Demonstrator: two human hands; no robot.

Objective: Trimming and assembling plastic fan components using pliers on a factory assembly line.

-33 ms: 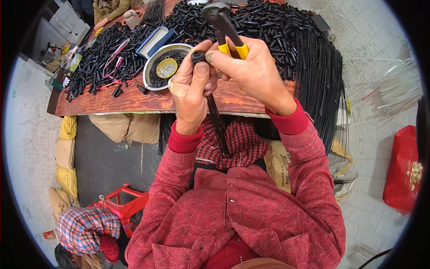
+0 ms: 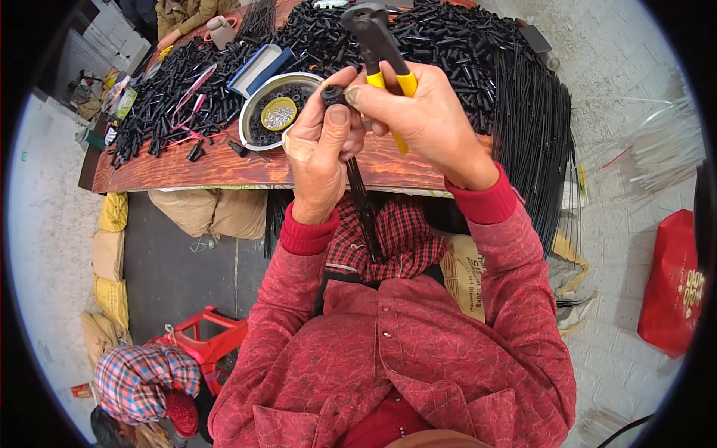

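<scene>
Over the table's front edge my left hand (image 2: 323, 142) is closed around a small black cylindrical part (image 2: 331, 95) and the black strands (image 2: 363, 198) that hang from it toward my lap. A bandage wraps part of this hand. Pliers (image 2: 381, 41) with yellow-and-black handles sit in my right hand (image 2: 429, 112), their dark jaws pointing up and away. My right thumb and fingertips also press at the black part, right beside my left fingers. Just left of my hands stands a round white-rimmed bowl (image 2: 244, 127) of small black pieces, with a yellow dish (image 2: 267, 119) of tiny silvery bits inside.
Heaps of black cylindrical parts (image 2: 426, 45) cover the wooden table (image 2: 239, 172). Long black strands (image 2: 526, 127) drape over its right end. A blue-and-white box (image 2: 258, 69) lies behind the bowl. Other people sit at far left and lower left, near a red stool (image 2: 198, 340). A red bag (image 2: 672, 287) stands right.
The pliers have shifted slightly to the right and turned, so more of a yellow handle shows below my right hand. Both hands stay nearly in place at the black part.
</scene>
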